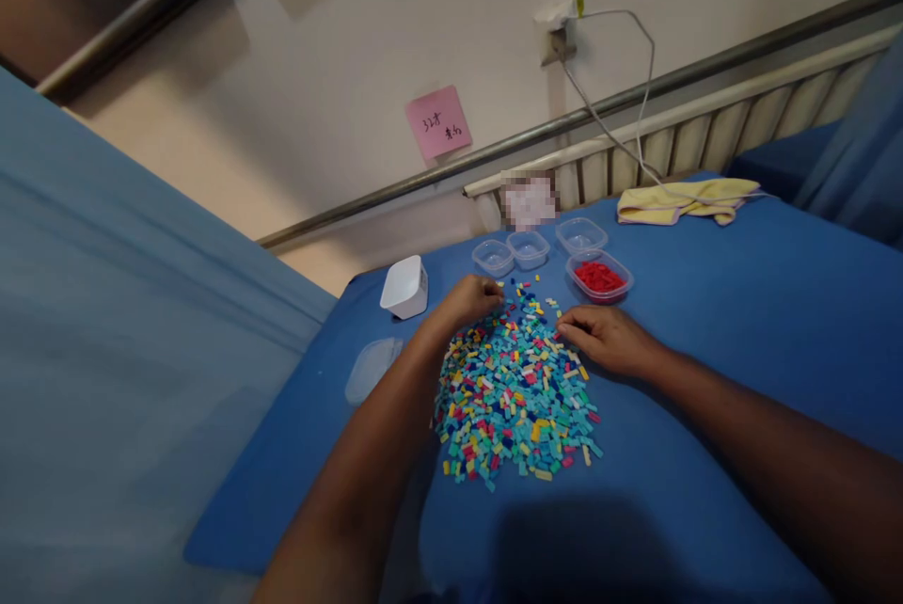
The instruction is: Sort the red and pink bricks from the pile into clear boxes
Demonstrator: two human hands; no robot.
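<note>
A wide pile of small toy building bricks (514, 388) in turquoise, blue, yellow, pink and white lies spread on the blue tabletop (705, 322). At its far left edge is my left hand (474, 300), fingers curled together and tips down among the bricks. My right hand (607, 338) rests at the pile's upper right edge, thumb and fingers pinched close. Whatever either hand pinches is too small to make out. Just beyond my right hand stands a clear plastic tub (621, 292) with red bricks (599, 278) in it.
Clear tubs (580, 235) stand in a group at the back. A white box (405, 288) and a clear lid (372, 369) lie to the left. A yellow cloth (684, 201) sits at the back right, with a white cable (645, 96) running down over it.
</note>
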